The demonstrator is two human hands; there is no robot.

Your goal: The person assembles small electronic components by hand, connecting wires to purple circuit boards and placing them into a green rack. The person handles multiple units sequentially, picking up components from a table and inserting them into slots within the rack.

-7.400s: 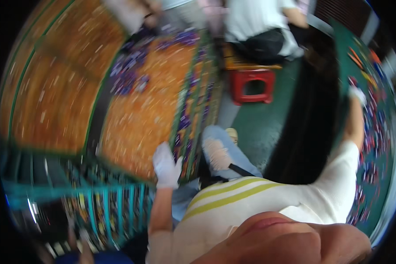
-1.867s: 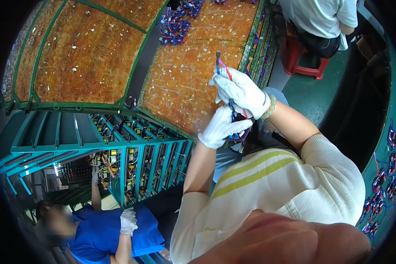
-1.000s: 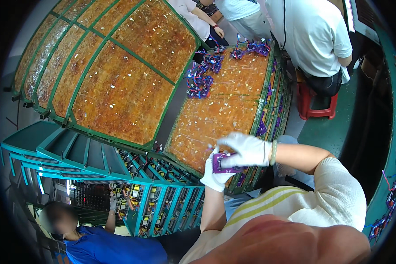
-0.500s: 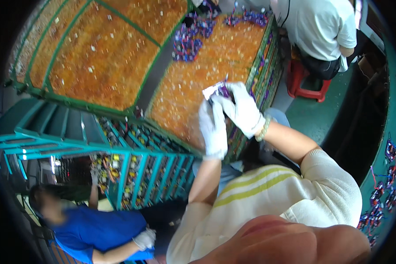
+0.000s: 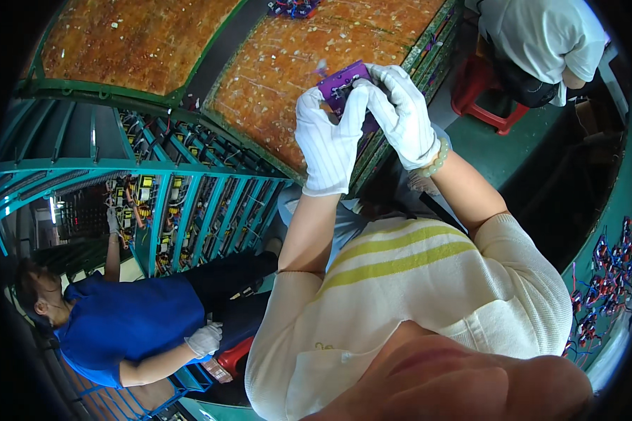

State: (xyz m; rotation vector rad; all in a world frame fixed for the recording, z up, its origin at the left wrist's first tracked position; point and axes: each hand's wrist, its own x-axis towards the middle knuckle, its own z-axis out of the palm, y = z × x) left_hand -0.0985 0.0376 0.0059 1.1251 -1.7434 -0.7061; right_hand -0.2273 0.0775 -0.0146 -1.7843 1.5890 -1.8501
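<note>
Both my hands wear white ribbed gloves and hold a purple circuit board (image 5: 344,82) between them, tilted, above the orange-brown worktop. My left hand (image 5: 328,144) grips its near left side, with thumb and fingers closed. My right hand (image 5: 404,119) pinches the right side, its thumb near the board's middle; a beaded bracelet circles that wrist. Small components show on the board's face, but the fingers cover part of it. A pile of purple boards with wires (image 5: 293,7) lies at the worktop's far end.
The scuffed worktop (image 5: 281,70) is littered with pale bits. Teal racks (image 5: 189,210) of electronic parts stand left, by a person in blue (image 5: 130,319). Another person in a pale shirt (image 5: 541,35) sits on a red stool (image 5: 488,105). Wired boards (image 5: 607,281) lie on a green surface at right.
My view has shifted, so the worktop and its board pile sit higher. The board shows its purple face where it was whitish with glare. Both hands still hold it.
</note>
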